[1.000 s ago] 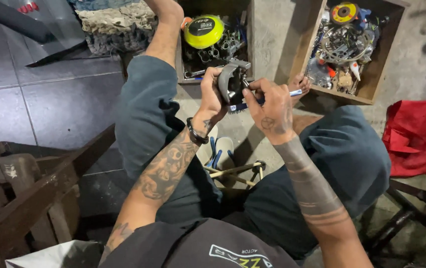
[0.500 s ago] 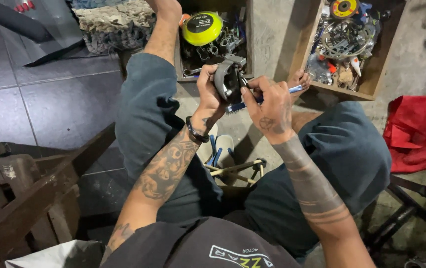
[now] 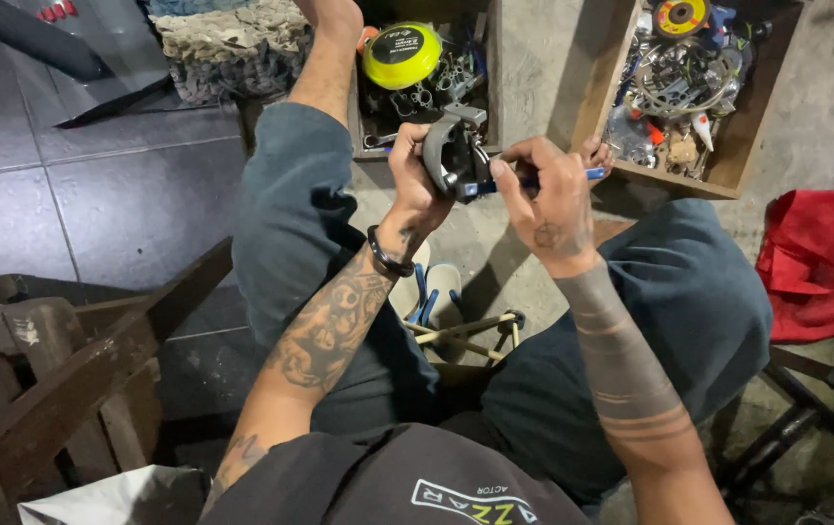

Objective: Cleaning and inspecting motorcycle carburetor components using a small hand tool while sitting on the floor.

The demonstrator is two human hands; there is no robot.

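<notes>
Above knees: left hand [image 3: 415,185] grips metal part [image 3: 451,156]; right hand [image 3: 543,190] (curled) alongside

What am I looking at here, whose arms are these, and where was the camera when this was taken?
There is no machine here: the camera sits on a person's head and looks down, so the two tattooed arms are that person's own. They are seated, knees apart in dark trousers, over a concrete floor. The left hand grips a curved grey metal part. The right hand holds a slim blue-handled tool against that part; its tip is hidden, so I cannot tell what kind of tool it is. On the floor ahead stand two wooden boxes: the left box holds a yellow-and-black round thing among metal bits, the right box a jumble of small parts. A red cloth lies at the right, and dark wooden furniture at the lower left.
</notes>
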